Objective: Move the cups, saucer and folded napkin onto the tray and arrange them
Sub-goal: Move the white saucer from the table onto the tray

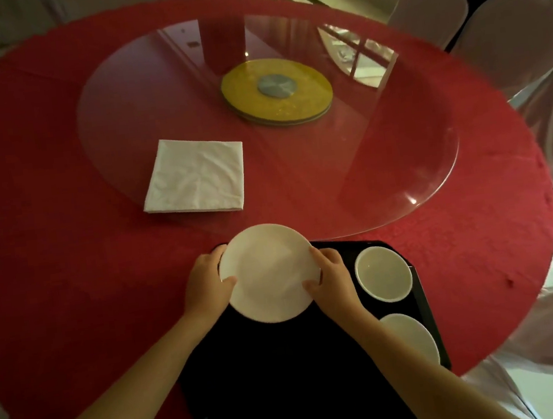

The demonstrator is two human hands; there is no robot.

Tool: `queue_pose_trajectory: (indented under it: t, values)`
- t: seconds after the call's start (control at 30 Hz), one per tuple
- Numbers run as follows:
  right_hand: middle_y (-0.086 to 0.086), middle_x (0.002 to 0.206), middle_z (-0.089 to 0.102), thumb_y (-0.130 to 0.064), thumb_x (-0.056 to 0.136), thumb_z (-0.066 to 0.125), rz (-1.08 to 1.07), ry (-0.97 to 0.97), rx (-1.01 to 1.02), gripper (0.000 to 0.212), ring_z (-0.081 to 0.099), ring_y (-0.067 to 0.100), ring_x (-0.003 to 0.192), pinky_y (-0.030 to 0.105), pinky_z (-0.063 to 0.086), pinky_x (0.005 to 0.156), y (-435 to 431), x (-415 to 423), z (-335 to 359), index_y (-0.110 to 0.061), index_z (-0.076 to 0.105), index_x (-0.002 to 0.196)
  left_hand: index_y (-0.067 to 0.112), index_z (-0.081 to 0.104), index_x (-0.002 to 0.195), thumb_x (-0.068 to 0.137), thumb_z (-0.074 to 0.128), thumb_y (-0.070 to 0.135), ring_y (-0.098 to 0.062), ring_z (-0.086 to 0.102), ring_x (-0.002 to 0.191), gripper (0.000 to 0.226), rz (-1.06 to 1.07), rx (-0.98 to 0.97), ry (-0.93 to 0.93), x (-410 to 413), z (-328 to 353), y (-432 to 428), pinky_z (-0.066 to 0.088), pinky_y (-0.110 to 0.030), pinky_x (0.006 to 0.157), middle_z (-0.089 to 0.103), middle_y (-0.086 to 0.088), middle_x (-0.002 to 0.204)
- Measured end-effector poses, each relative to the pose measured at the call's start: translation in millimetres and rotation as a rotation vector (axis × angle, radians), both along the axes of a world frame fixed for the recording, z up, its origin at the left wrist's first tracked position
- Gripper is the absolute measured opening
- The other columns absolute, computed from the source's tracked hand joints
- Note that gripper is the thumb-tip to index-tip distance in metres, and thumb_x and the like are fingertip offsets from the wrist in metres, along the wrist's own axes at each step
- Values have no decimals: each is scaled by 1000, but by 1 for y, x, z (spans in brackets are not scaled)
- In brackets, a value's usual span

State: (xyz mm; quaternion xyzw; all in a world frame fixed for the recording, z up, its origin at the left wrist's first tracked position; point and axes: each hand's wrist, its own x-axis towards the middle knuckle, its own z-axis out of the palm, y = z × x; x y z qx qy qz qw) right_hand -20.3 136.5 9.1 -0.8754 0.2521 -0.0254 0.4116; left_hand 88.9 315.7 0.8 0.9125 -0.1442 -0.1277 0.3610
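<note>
Both hands hold the round white saucer [270,272] face up by its rim over the far end of the black tray [287,373], left hand [208,287] and right hand [333,280] pinching opposite edges. Two white cups [383,273], mouths up, sit in the tray just right of the right hand. The folded napkin [195,175] lies flat on the table beyond the left hand.

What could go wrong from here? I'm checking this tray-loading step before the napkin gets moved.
1. The saucer is held only at its edges by the left hand and right hand, over the tray's far edge; a slip could drop it onto the rim.
2. Two cups sit close to the right hand; a sideways move might knock them.
3. The folded napkin still lies off the tray, partly on the glass turntable.
</note>
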Motion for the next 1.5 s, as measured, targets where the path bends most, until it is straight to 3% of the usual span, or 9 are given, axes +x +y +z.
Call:
queue_pose_trajectory:
  t: [0.17, 0.53, 0.77, 1.1, 1.23, 1.4, 1.5]
  values:
    - [-2, 116, 38, -1, 78, 50, 3, 89, 1, 61, 39, 10, 97, 22, 34, 85, 12, -18, -16, -24, 41, 134, 16, 42, 133, 75, 62, 5, -32, 51, 108, 62, -36, 69, 55, -19, -10, 9, 42, -36, 89, 49, -17, 121]
    - [7, 126, 41, 3, 75, 45, -51, 113, -3, 60, 40, 15, 97, 27, 37, 82, 17, -23, -30, -19, 44, 130, 13, 46, 122, 78, 58, 6, -32, 54, 99, 45, -124, 210, 72, -24, -17, 5, 44, -35, 78, 47, -16, 119]
    - [11, 138, 35, -1, 79, 50, -77, 141, 28, 59, 39, 29, 124, 43, 40, 102, 24, -25, -44, -13, 37, 135, 7, 46, 120, 79, 55, 3, -33, 52, 102, 42, -143, 248, 62, -27, -24, 8, 45, -38, 82, 50, -19, 117]
    - [9, 143, 31, -3, 79, 48, -60, 125, 13, 61, 28, 29, 128, 42, 36, 101, 25, -29, -51, -14, 32, 137, 1, 49, 121, 80, 56, 6, -34, 52, 106, 41, -153, 241, 0, -29, -30, 12, 45, -40, 86, 53, -20, 118]
    - [9, 153, 18, -9, 81, 49, -35, 182, -64, 65, 17, 30, 137, 45, 33, 106, 28, -25, -47, -13, 24, 141, 6, 53, 109, 79, 55, 7, -31, 54, 97, 29, -158, 210, -14, -25, -27, 16, 47, -40, 78, 56, -18, 111]
    - [6, 157, 9, -16, 84, 50, 41, 181, -155, 67, 10, 29, 141, 44, 33, 107, 36, -15, -38, -14, 18, 143, 7, 45, 130, 85, 54, 11, -29, 51, 116, 46, -101, 156, -9, -23, -18, 22, 45, -43, 97, 50, -16, 130]
    - [8, 157, 11, -19, 87, 50, 77, 192, -133, 67, 11, 29, 141, 45, 32, 107, 39, -5, -29, -11, 17, 144, 7, 50, 126, 85, 52, 8, -28, 53, 112, 41, -69, 100, -56, -18, -10, 27, 45, -41, 96, 53, -15, 126]
